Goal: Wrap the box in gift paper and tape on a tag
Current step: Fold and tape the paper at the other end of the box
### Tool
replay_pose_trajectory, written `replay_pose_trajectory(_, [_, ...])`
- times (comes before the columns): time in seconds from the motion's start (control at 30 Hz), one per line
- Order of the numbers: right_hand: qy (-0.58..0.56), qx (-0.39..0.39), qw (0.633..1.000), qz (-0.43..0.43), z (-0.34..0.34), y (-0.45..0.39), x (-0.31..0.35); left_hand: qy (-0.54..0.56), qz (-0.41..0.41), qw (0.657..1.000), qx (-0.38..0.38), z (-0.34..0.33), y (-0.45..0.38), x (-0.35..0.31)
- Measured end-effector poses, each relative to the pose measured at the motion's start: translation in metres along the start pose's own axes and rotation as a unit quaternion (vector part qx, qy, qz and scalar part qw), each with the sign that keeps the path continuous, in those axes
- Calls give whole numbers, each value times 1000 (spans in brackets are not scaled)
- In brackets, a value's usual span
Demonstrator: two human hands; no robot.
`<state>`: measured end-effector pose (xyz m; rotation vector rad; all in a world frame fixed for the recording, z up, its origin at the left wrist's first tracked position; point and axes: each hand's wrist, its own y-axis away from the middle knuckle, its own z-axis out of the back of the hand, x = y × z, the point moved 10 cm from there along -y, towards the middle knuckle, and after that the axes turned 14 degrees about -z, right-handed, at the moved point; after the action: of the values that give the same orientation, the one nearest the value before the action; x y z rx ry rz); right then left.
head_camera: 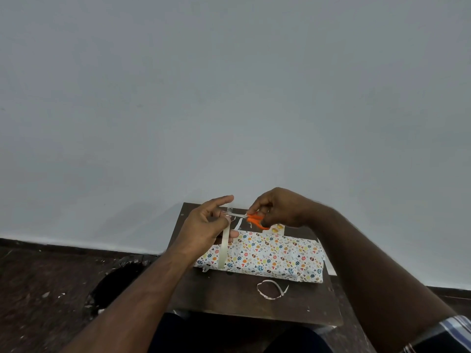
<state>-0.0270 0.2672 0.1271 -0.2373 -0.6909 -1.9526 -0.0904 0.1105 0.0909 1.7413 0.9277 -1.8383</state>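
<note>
Box, already covered in white gift paper with small coloured egg and heart prints, lay flat on the dark wooden table, long side running left to right, near the table's far half. Left hand was raised above the box's left end, index finger extended toward the wall, remaining fingers curled round a roll of clear tape that hung as a pale ring from the hand down to the box top. A short length of tape was pulled out from the roll near the fingertips. Right hand gripped small orange-handled scissors, fingers curled through the handles, blades pointing left and reaching the pulled-out tape beside the left fingers. Could not tell whether the blades were open or closed.

Behind the box, near the right hand, a small scrap of patterned paper lay on the table, partly hidden. A thin curled white paper strip lay on the table in front of the box, apart from it. Plain grey wall behind; dark floor to the left of the table. A striped sleeve showed on the right arm at the frame's lower right corner.
</note>
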Motion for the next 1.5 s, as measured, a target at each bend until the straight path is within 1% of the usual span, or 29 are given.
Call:
replay_pose_trajectory(0.2, [-3,-3,1000,-13,-6,2,-4,2,-5,1000,-13,1,0,0])
replay_pose_trajectory(0.27, [13,-26,999,-26,-4,2,-10,7,-6,1000,-29,5,1,1])
replay_pose_trajectory(0.33, [21,-57,997,-55,-7,1,-24,12,-6,999,-45,10,1,2])
replay_pose_trajectory(0.4, [23,-56,992,-107,-25,-1,-46,13,-6,998,-55,13,0,3])
replay_pose_trajectory(0.5, [104,-53,980,-159,-58,-6,-71,23,-1,998,-64,14,0,4])
replay_pose_trajectory(0.6, [158,-61,973,-158,-75,-9,-75,36,8,997,-62,12,1,4])
replay_pose_trajectory(0.77, [163,-51,972,-163,-87,-8,-76,36,18,998,-52,13,3,6])
replay_pose_trajectory(0.8, [148,-66,975,-155,-81,-7,-70,40,19,998,-49,12,4,6])
replay_pose_trajectory(0.83, [106,-99,980,-139,-70,-4,-62,44,21,998,-47,11,4,6])
replay_pose_trajectory(0.87, [24,-138,982,-123,-55,3,-51,47,23,998,-45,10,5,6])
replay_pose_trajectory(0.9, [-79,-173,976,-101,-40,11,-39,50,24,997,-45,9,5,6])
replay_pose_trajectory(0.93, [-174,-193,963,-74,-29,19,-25,52,24,997,-45,7,5,6])
replay_pose_trajectory(0.97, [-233,-198,951,-46,-21,24,-11,51,21,998,-43,6,5,5])
replay_pose_trajectory(1.0, [-251,-196,947,-27,-16,27,3,47,17,998,-40,5,5,3])
replay_pose_trajectory(1.03, [-247,-194,949,-16,-16,27,14,42,13,998,-35,4,5,2])
replay_pose_trajectory(1.17, [-182,-206,961,-17,-18,24,33,21,-1,999,-25,4,5,-2])
replay_pose_trajectory(1.27, [-186,-219,958,-22,-19,26,35,-2,-12,1000,-17,6,4,-1])
replay_pose_trajectory(1.33, [-215,-225,950,-25,-20,26,35,-22,-18,999,-16,7,4,0])
replay_pose_trajectory(1.4, [-278,-223,933,-39,-22,25,31,-42,-21,998,-30,9,4,1])
replay_pose_trajectory(1.5, [-411,-200,887,-60,-31,22,20,-52,-7,997,-63,17,3,7])
